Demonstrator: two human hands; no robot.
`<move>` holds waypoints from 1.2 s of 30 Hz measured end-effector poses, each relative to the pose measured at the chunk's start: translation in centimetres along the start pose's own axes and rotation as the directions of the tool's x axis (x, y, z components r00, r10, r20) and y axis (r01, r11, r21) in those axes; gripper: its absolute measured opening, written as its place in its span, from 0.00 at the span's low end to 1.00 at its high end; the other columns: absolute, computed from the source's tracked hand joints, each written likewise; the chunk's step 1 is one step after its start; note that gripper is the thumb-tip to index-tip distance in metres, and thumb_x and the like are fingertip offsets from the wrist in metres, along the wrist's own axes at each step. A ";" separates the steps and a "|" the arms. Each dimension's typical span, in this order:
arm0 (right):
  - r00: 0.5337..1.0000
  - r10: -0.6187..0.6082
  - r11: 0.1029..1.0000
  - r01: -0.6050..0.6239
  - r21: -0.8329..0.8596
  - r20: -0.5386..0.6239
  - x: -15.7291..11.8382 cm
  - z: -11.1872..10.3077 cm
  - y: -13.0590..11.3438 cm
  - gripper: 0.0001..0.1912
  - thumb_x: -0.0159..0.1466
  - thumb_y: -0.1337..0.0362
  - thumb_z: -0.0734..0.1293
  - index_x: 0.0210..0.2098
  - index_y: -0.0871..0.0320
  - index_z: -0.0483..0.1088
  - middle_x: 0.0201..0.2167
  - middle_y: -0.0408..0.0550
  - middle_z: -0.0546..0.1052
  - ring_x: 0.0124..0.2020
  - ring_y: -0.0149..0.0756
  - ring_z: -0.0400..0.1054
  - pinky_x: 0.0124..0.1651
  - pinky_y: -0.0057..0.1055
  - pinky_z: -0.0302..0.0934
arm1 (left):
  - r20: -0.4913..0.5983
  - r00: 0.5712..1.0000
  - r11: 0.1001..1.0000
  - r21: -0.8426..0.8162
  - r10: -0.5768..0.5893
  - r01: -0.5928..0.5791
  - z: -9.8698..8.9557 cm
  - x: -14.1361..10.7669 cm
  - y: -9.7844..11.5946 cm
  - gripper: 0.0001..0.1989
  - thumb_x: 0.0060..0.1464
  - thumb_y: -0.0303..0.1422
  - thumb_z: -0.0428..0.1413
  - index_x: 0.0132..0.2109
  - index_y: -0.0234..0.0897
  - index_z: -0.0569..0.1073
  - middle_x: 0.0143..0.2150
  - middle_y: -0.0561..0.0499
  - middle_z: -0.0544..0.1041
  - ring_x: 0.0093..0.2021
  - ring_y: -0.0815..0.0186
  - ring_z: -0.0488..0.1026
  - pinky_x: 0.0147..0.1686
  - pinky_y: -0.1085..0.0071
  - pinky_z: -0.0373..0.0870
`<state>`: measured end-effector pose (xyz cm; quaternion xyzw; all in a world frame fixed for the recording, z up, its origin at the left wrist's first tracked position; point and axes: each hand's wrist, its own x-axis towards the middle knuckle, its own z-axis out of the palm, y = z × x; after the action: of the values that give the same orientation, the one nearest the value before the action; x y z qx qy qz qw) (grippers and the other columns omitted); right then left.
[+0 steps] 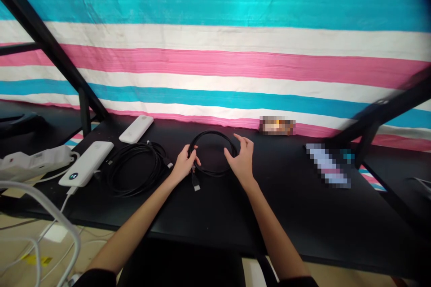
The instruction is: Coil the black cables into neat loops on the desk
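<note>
A black USB cable (215, 174), wound into a round coil, is over the middle of the black table. My left hand (184, 161) grips the coil's left side, fingers wrapped round the strands. Below that hand hangs the cable's USB plug (195, 184). At the coil's right side is my right hand (241, 158), its thumb and fingers spread apart around the strands; whether it touches them I cannot tell. Another coiled black cable (138, 168) lies to the left, with its plug (168, 163) pointing toward my left hand.
Two white power banks lie on the left: one at the back (136, 129), one nearer (86, 163) with a white cable plugged in. A white power strip (37, 161) is at far left. Pixelated items (278, 125) sit at the back and right. A striped sheet (215, 63) hangs behind the table (286, 215).
</note>
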<state>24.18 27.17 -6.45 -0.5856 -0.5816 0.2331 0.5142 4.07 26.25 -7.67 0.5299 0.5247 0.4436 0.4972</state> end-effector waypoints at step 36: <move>0.862 -0.108 0.985 0.027 0.168 0.496 -0.5 -1.3 -2.9 0.14 0.60 0.54 0.66 0.27 0.57 0.73 0.21 0.44 0.72 0.23 0.33 0.68 0.30 0.29 0.62 | -0.103 0.990 0.978 -0.197 -0.096 0.074 -0.5 0.9 -0.6 0.12 0.62 0.37 0.51 0.48 0.33 0.69 0.30 0.55 0.72 0.20 0.76 0.66 0.16 0.79 0.64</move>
<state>23.93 25.67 -3.65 -0.4422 -0.6956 0.4039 0.3967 3.52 27.11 -8.28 0.4305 0.5287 0.4995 0.5344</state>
